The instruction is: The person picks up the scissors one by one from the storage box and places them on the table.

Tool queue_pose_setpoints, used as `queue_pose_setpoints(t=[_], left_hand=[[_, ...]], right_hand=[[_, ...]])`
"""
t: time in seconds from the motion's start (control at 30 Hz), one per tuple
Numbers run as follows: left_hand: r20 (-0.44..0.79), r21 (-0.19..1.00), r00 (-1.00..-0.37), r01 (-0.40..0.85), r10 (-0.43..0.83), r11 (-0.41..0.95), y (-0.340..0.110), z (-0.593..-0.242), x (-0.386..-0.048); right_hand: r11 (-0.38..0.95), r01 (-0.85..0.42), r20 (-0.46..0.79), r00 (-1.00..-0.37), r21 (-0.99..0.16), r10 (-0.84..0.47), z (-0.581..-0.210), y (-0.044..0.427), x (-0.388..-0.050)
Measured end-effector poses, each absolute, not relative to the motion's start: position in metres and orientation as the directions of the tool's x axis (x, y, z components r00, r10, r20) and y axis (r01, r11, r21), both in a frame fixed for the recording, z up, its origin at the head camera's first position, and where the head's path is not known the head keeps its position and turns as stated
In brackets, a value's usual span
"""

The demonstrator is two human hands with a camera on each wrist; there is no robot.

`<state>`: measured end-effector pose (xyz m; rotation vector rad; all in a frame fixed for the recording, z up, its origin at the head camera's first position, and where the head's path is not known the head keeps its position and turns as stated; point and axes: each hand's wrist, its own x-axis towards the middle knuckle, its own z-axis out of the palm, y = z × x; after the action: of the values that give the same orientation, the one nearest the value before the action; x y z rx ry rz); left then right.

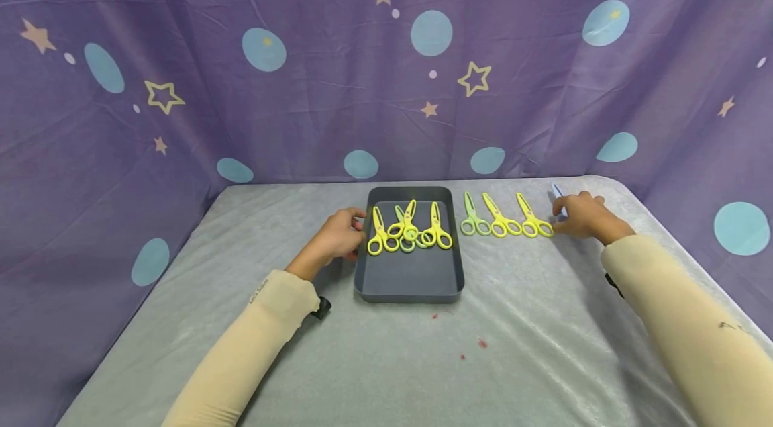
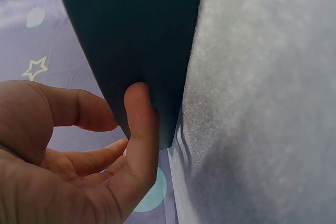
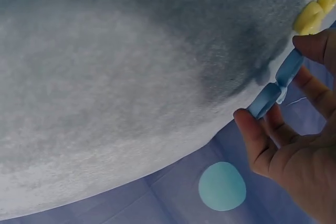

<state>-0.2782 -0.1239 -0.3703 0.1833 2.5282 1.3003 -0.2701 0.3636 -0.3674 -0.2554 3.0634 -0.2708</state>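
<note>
A dark grey tray (image 1: pixel 410 279) stands on the table with several yellow and green scissors (image 1: pixel 436 229) inside. My left hand (image 1: pixel 338 235) holds the tray's left wall; in the left wrist view one finger (image 2: pixel 140 114) lies on its outer face, with others at the edge. Far to the right, my right hand (image 1: pixel 586 214) grips light blue scissors (image 1: pixel 557 191). Their blue handle loops (image 3: pixel 265 99) sit between its fingertips in the right wrist view; the hand hides part of them in the head view.
Right of the tray, green scissors (image 1: pixel 474 219) and two yellow scissors (image 1: pixel 501 217) lie in a row, blades pointing away. A pale grey cloth covers the table (image 1: pixel 386 360). Behind it hangs a purple curtain (image 1: pixel 338 111) with stars and dots.
</note>
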Motion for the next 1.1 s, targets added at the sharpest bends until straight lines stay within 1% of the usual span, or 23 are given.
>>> queue_pose_setpoints(t=[0.37,0.87,1.1], left_hand=[[-0.202,0.814,-0.947,-0.020,0.251,0.580,-0.124,-0.368,-0.276],[-0.196,0.814,-0.947,-0.012,0.256,0.580,-0.124,-0.369,-0.278],[-0.197,0.813,-0.947,-0.012,0.255,0.582,-0.125,-0.370,-0.279]], right_hand=[[0.965,-0.171,-0.075,-0.979,-0.196,-0.189,-0.377,0.372,-0.272],[0.966,-0.159,-0.121,-0.975,-0.205,-0.186,-0.377,0.366,-0.265],[0.964,-0.180,-0.088,-0.976,-0.197,-0.201,-0.371,0.357,-0.262]])
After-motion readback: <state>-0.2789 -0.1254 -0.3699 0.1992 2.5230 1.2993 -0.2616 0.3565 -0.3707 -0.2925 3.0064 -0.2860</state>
